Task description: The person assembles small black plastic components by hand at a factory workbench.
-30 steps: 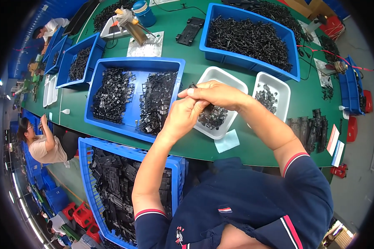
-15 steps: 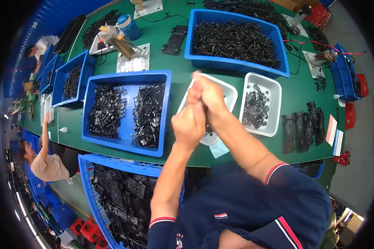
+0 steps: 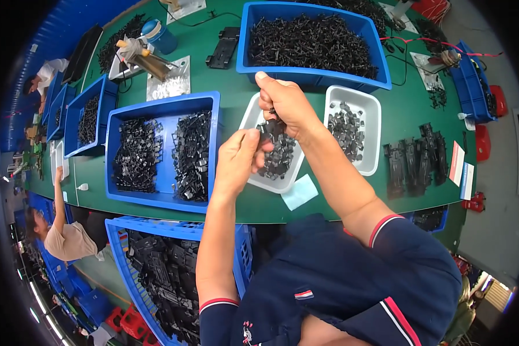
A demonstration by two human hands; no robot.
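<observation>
Both my hands are raised over a white tray [image 3: 279, 187] of small black plastic parts [image 3: 278, 155]. My right hand [image 3: 291, 109] is closed with its thumb up, and a small black plastic part [image 3: 275, 113] shows below its fingers. Lower and to the left, my left hand [image 3: 235, 158] has its fingers curled beside the parts. What it holds, if anything, blends with the dark pile behind. The two hands are slightly apart.
A second white tray [image 3: 376, 135] of black parts is to the right. Blue bins [image 3: 213, 135] [image 3: 314, 75] of black parts stand left and behind. Black frames [image 3: 415, 158] lie at right; a pale cloth [image 3: 300, 192] sits near the edge. A co-worker [image 3: 72, 236] is at left.
My hands were pressed together over the tray and have now come apart. The left has moved left and down, the right slightly up. The view has shifted a little.
</observation>
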